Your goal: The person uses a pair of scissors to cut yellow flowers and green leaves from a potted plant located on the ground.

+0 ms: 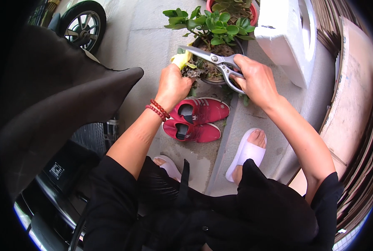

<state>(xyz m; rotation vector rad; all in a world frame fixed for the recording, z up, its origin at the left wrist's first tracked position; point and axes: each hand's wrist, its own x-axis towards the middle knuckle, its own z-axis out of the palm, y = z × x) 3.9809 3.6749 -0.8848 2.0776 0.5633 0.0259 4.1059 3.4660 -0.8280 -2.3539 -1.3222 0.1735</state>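
Observation:
My right hand (pixel 255 77) grips the handles of a pair of metal scissors (pixel 214 59), whose blades point left over a black plant pot (pixel 240 47). Green leafy stems (pixel 219 29) of a succulent-like plant rise from the soil (pixel 213 71) in that pot. My left hand (pixel 174 83), with two red bead bracelets at the wrist, is closed on a bunch of withered and yellow leaves (pixel 182 59) at the pot's left side. The blade tips lie close to the yellow leaves; whether they touch cannot be told.
A pair of red sneakers (pixel 202 111) lies on the concrete below the pot. Behind stands a red pot (pixel 254 15) with another plant. White foam (pixel 283 40) and stacked cardboard (pixel 349 94) line the right. A scooter wheel (pixel 83 31) and dark cover (pixel 64 88) occupy the left.

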